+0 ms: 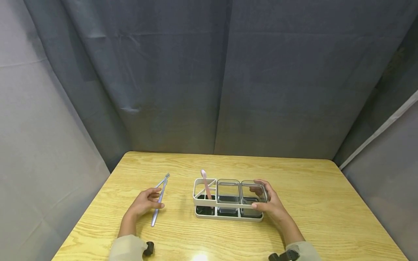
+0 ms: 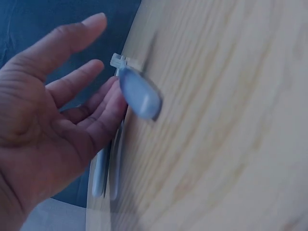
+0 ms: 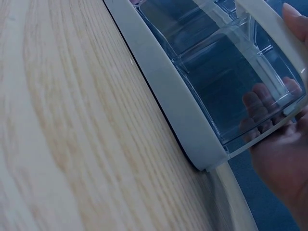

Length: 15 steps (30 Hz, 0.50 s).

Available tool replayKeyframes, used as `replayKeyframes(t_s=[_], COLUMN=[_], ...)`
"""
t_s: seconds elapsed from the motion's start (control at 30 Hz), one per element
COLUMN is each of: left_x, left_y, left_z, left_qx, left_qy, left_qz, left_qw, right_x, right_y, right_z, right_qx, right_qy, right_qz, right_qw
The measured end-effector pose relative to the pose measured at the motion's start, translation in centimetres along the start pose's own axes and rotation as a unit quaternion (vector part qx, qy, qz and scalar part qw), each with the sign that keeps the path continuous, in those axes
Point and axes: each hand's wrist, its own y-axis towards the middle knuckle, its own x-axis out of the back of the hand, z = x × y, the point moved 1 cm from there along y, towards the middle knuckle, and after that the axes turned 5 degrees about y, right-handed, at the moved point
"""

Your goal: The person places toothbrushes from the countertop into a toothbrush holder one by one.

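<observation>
My left hand point(image 1: 143, 201) is at a purple toothbrush point(image 1: 156, 216) left of the holder. Its fingertips meet the brush's handle point(image 2: 140, 96), with the thumb raised well apart in the left wrist view. A light blue toothbrush point(image 1: 160, 183) crosses behind the purple one, partly hidden by the hand. With the thumb in front and the fingers behind, my right hand point(image 1: 272, 203) grips the right end of a white toothbrush holder point(image 1: 228, 218). A pink toothbrush point(image 1: 207, 186) leans in the holder's left section. Two clear cups point(image 1: 228, 186) fill the other sections.
The holder stands on a light wood table point(image 1: 310, 195), its base flat on the surface. Grey curtains point(image 1: 176, 90) hang behind the table and at both sides.
</observation>
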Motion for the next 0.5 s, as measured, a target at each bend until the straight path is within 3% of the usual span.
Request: replayKeyframes(t_s=[0.5], left_x=[0.50], left_y=[-0.32], left_z=[0.20], left_qx=[0.048], left_qy=[-0.063], left_qz=[0.026], left_qw=[0.9965], right_x=[-0.12], right_y=[-0.07], right_z=[0.15], right_qx=[-0.003], right_qy=[-0.001], right_qz=[0.000], right_qw=[1.000])
